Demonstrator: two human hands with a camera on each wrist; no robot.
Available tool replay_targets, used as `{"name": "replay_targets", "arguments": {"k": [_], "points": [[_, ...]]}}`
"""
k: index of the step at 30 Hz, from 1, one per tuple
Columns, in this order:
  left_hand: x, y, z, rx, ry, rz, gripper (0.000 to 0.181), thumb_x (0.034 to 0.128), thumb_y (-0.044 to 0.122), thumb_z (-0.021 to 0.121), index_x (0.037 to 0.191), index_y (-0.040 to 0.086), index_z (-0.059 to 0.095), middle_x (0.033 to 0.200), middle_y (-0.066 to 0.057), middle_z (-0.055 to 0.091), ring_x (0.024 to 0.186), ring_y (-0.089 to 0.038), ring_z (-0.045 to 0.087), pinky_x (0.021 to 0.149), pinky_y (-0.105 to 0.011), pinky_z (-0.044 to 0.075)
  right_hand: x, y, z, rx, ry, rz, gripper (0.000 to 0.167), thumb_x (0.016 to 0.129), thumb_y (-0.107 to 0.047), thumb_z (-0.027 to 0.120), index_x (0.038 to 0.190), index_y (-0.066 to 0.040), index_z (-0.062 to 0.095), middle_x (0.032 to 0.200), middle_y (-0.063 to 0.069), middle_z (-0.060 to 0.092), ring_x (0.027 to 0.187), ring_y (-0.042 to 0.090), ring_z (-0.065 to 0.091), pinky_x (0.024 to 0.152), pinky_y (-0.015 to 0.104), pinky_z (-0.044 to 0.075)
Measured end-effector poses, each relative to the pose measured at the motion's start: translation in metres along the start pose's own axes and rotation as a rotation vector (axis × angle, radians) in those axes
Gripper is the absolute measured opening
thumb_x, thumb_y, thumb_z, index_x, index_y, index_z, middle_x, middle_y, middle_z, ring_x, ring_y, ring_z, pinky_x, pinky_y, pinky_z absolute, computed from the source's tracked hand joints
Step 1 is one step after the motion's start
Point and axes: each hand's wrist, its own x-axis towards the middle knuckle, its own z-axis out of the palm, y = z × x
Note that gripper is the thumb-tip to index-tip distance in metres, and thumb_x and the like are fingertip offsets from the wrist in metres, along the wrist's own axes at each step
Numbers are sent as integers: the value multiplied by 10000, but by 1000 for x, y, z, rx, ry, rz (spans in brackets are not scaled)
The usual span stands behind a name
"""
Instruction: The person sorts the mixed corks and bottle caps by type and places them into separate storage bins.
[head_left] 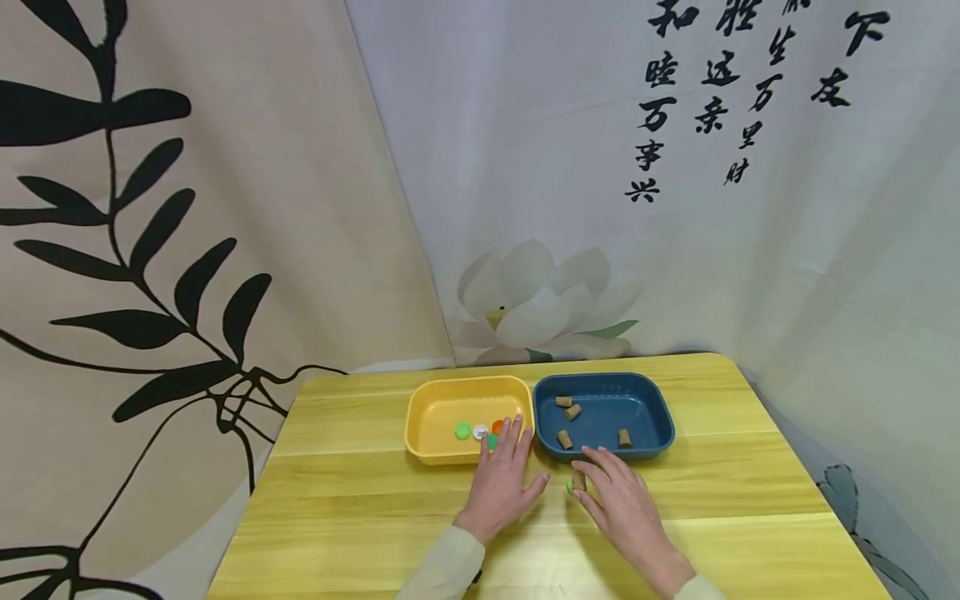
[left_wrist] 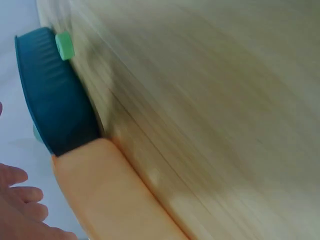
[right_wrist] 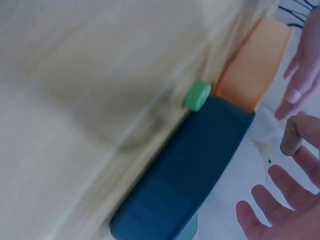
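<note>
Between the thumb and forefinger of my right hand (head_left: 622,508) is a small brown cork (head_left: 578,481), also seen in the right wrist view (right_wrist: 291,136); the other fingers are spread. That hand is just in front of the blue tray (head_left: 656,417). A green bottle cap (right_wrist: 198,95) sits on the table against the tray's near side, mostly hidden behind the cork in the head view. My left hand (head_left: 504,483) reaches over the near right corner of the yellow tray (head_left: 427,412), its fingers extended and nothing visible in them.
Inside the yellow tray are a light green cap (head_left: 462,431), a white cap (head_left: 480,432), an orange cap (head_left: 497,427) and a darker green piece (head_left: 492,442). Several corks (head_left: 573,412) lie in the blue tray. Both trays stand side by side on the wooden table (head_left: 337,508), before a cloth backdrop.
</note>
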Motion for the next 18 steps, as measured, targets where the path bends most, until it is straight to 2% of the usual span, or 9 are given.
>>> {"name": "replay_targets", "arguments": {"k": [6,18], "points": [[8,10,6,14,-64,14,813,1017,624,508,1614,90,366,1704,-114,239,1574,-285,195,1195,-640,256,9,12,-12,12,40,24,446,820,-197,890,1226,-108,728,1388,152,635,1286,421,567,909,639,527],[17,26,15,113,-100,28,853,1012,689,434,1618,94,358,1709,-117,216,1575,-278,194,1201,-666,205,28,36,-23,19,91,44,453,856,-169,857,1260,-39,698,1392,211,610,1291,475,538,943,677,492]]}}
